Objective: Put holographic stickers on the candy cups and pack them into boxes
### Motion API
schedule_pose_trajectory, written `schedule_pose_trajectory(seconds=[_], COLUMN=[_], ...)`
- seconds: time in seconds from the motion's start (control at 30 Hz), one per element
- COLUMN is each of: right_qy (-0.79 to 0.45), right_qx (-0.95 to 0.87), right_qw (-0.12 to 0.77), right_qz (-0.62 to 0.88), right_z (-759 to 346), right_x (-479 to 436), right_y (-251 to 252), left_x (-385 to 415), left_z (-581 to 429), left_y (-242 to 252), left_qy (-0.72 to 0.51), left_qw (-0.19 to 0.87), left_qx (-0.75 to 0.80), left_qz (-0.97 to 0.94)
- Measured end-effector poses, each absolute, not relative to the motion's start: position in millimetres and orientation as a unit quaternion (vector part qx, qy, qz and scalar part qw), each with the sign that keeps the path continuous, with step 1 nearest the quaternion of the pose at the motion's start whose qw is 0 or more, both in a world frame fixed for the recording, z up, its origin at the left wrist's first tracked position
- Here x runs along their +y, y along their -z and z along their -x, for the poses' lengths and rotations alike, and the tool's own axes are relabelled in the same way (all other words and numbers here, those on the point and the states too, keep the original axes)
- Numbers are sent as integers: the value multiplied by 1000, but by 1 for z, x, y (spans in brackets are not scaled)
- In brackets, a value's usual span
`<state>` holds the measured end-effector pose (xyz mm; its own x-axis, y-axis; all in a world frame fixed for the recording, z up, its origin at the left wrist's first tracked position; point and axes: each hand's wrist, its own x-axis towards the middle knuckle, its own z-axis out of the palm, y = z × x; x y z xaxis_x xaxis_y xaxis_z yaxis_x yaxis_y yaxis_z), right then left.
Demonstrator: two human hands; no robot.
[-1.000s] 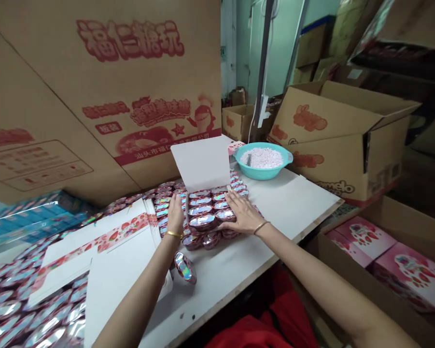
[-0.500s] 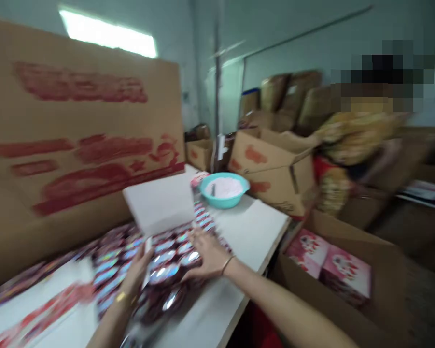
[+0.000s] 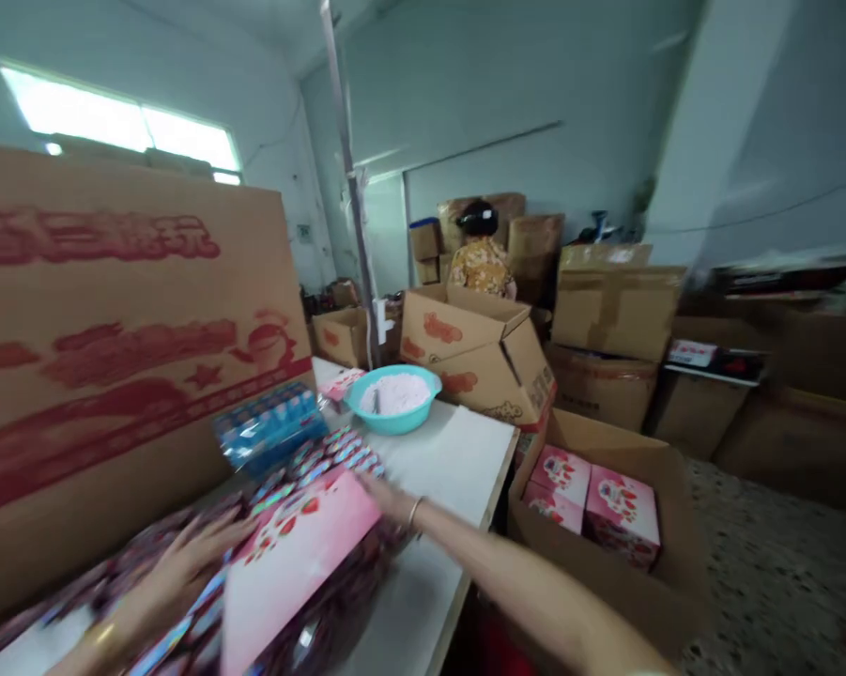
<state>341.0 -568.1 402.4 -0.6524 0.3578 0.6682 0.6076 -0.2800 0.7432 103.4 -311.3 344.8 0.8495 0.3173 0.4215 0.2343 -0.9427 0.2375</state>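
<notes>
A pink box lid [image 3: 302, 563] printed with strawberries lies tilted across the middle of the table, its printed face up. At its far right corner is my right hand [image 3: 389, 502], touching the edge; its fingers are smeared by motion and partly hidden. My left hand [image 3: 193, 556] is stretched out flat with fingers apart, just left of the lid, over shiny dark wrapped packs [image 3: 147, 545]. More round shiny packs [image 3: 338, 451] lie in rows beyond the lid. What lies under the lid is mostly hidden.
A turquoise basin [image 3: 394, 422] of pale powder stands behind. A blue pack [image 3: 271, 427] leans by a large carton [image 3: 113, 282]. At right, an open carton [image 3: 606, 591] holds pink boxes [image 3: 623, 502]. A person [image 3: 483, 263] stands farther back beyond another carton [image 3: 465, 347].
The lid, white inside and raised before, has come down with its pink side up. My left hand has moved left, off the packs in the box. The view has shifted right.
</notes>
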Motion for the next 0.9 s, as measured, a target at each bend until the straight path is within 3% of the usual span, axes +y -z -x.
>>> schedule_pose_trajectory(seconds=[0.07,0.17,0.23,0.3,0.57,0.77,0.9], right_qy=[651,429,224,97,154,76,54], right_qx=[-604,-700,-765,-783,-765,-713,-668], right_qw=[143,207,170,113,159,367,408], right_qz=[437,533,579,604,604,592,621], right_z=[-352,-362,-361,-354,-339,-350,-342], right_x=[-565,-560,-562,-567,-568,-587,-599], right_y=[-400,-382,-368,-355,-326,-313,-308], left_x=[-330,-353,-365,-379,-448,-434,-432], left_z=[-102,-104,-104,-104,-117,-114,-115], left_y=[-360,-370,-369,-363,-319,-343,-360], left_qy=[-159,-136,-140,-144,-192,-228,-268], left_qw=[69,29,15,-3,-34,85,121], left_qx=[140,129,125,130,166,170,186], left_qz=[-975,-982,-982,-981,-967,-955,-937])
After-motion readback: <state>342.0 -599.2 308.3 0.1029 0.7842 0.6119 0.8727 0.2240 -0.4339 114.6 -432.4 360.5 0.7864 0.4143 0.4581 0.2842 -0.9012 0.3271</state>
